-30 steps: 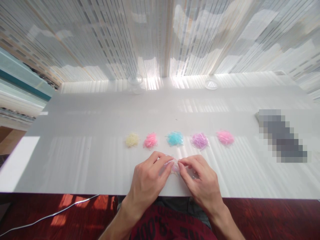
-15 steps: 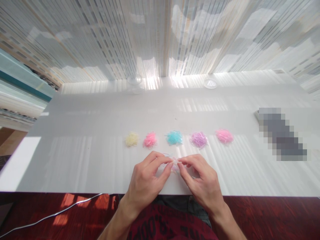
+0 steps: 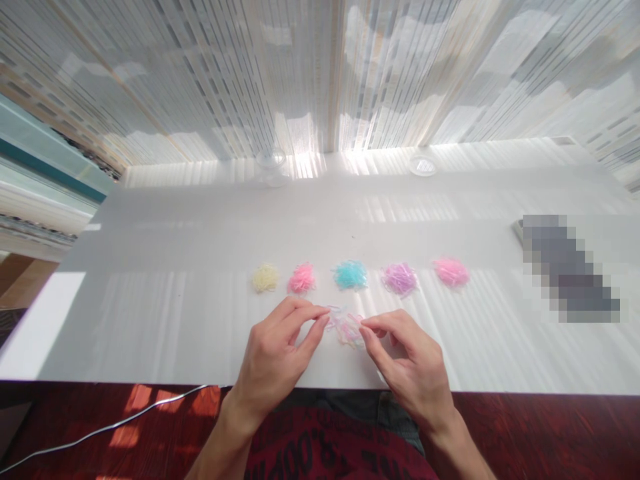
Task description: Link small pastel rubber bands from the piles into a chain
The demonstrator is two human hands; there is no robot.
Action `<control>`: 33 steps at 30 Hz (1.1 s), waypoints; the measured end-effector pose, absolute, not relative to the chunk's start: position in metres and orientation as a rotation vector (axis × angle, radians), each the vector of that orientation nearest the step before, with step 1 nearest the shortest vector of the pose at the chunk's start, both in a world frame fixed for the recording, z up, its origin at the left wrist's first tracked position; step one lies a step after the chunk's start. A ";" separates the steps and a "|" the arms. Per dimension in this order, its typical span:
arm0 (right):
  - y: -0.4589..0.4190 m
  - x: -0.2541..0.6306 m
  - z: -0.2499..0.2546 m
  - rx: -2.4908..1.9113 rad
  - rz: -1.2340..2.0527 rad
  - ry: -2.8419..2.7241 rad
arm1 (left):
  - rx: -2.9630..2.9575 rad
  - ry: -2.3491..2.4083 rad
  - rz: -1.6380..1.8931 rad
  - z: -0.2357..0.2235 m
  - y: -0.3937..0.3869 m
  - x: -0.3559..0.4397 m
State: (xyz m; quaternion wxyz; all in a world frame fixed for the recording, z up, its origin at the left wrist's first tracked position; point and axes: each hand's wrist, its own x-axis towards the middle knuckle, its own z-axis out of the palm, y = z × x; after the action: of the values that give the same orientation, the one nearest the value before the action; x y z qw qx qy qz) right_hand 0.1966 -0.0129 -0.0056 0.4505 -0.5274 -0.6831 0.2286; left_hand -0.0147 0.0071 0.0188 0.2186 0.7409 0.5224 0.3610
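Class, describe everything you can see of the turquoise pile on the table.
The turquoise pile of thin strands looks like glossy plastic. Its pieces lie loosely tangled in a low, roundish heap, some ends poking out. It rests on the white table, between a coral-pink pile and a purple pile. Neither the left hand nor the right hand touches it.

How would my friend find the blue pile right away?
On the white table, find the row of five little piles. The blue pile sits in the middle, between a pink pile and a purple pile; it alone is all blue.
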 end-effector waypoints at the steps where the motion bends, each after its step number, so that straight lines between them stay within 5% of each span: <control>1: -0.013 0.197 -0.006 -1.308 0.567 -1.685 | 2.059 1.513 1.045 0.021 0.011 -0.024; 7: -0.011 0.196 -0.005 -1.292 0.580 -1.691 | 2.259 2.065 0.983 0.022 0.040 -0.083; 19: -0.010 0.195 -0.005 -1.277 0.590 -1.698 | 2.204 2.227 0.702 0.019 0.053 -0.086; 33: -0.011 0.198 -0.007 -1.216 0.632 -1.682 | 1.982 1.298 0.943 0.008 -0.007 0.005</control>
State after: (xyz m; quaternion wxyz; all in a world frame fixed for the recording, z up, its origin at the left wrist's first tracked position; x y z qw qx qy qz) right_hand 0.1984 -0.0111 -0.0065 0.4671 -0.4956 -0.6854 0.2577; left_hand 0.0047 -0.0066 0.0081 0.2919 0.7435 0.4868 0.3536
